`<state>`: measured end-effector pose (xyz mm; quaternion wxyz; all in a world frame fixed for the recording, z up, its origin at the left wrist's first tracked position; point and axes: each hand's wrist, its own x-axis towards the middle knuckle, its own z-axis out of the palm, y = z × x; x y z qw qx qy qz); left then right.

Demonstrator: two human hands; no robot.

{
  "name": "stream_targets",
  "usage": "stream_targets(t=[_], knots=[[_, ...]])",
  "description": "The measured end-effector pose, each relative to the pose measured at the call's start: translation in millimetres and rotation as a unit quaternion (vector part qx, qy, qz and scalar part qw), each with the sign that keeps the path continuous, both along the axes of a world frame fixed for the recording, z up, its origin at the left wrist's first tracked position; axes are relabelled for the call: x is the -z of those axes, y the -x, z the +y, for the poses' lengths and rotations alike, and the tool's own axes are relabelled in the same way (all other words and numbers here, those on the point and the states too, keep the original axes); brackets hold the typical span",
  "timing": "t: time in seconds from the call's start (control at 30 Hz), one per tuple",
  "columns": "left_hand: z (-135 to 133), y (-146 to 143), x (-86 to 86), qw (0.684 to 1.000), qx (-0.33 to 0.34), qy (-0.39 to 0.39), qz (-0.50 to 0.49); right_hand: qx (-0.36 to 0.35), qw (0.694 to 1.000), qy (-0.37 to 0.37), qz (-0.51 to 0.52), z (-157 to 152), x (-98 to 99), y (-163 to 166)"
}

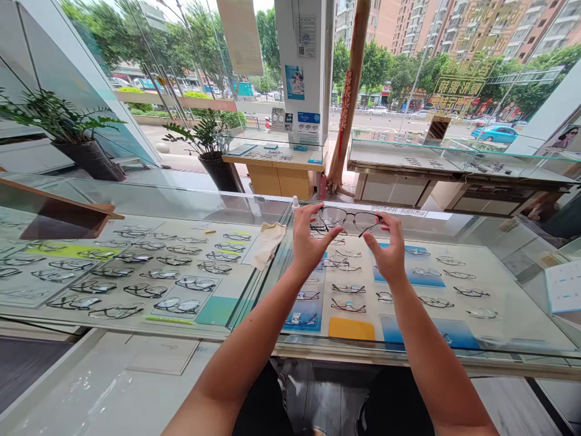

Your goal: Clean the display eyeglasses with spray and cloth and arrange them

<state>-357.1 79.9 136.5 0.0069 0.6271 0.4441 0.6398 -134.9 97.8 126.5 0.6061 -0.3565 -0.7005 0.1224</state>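
Observation:
A pair of eyeglasses (349,219) with thin dark frames is held up above the glass display counter, between both of my hands. My left hand (311,235) grips its left end, thumb and fingers closed on it. At the opposite end, my right hand (387,243) pinches the frame in the same way. The lenses stand upright, and the rows of spectacles under the glass show through and below them. A cream cloth (269,243) lies on the counter to the left of my hands. Behind my left hand stands a small white bottle (295,202), partly hidden.
Many spectacles lie inside the left glass case (163,254) and the right one. An orange card (351,329) is under the glass. A wooden tray-like object (63,209) rests on the far left. A white card (563,286) stands at right. Potted plants (220,166) and further showcases line the window.

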Motion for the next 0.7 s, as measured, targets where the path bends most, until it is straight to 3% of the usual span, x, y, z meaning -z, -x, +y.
stream_targets(t=[0.7], knots=[[2.7,-7.4,8.9,0.998,-0.015,0.051,-0.035,0.050,0.999,0.001,-0.016,0.0,4.7,4.5]])
